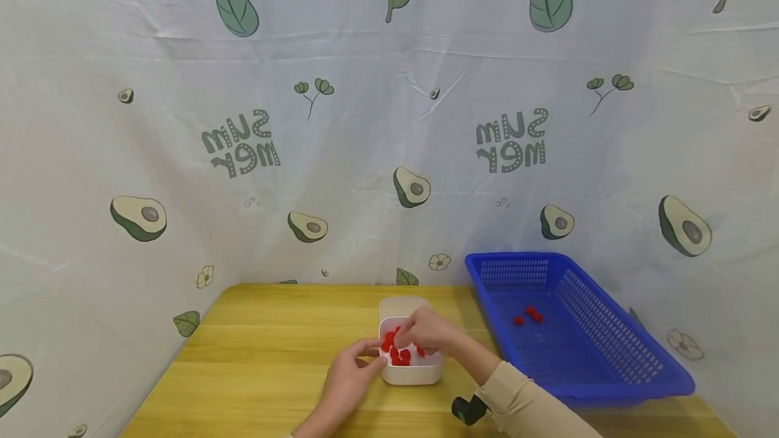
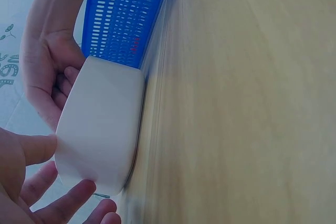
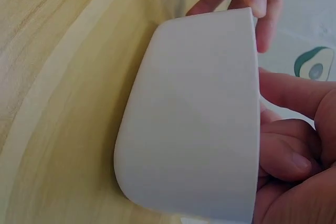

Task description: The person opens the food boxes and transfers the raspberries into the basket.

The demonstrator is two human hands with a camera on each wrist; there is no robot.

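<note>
A small white box (image 1: 411, 375) stands on the wooden table with several small red balls (image 1: 395, 357) inside. My left hand (image 1: 349, 377) is at its left side, fingers extended. In the left wrist view the left fingers (image 2: 71, 201) are spread against the box's end. My right hand (image 1: 429, 331) reaches in over the right rim, its fingers bent down among the balls. The right wrist view shows that hand's curled fingers (image 3: 289, 153) behind the box wall (image 3: 194, 114); whether they hold a ball is hidden.
A blue plastic basket (image 1: 584, 357) stands at the right with a few red balls (image 1: 531, 311) in it. Behind the box lies a pale lid-like piece (image 1: 403, 304). The yellow wooden table (image 1: 274, 330) meets a patterned cloth (image 1: 353, 154) at the back.
</note>
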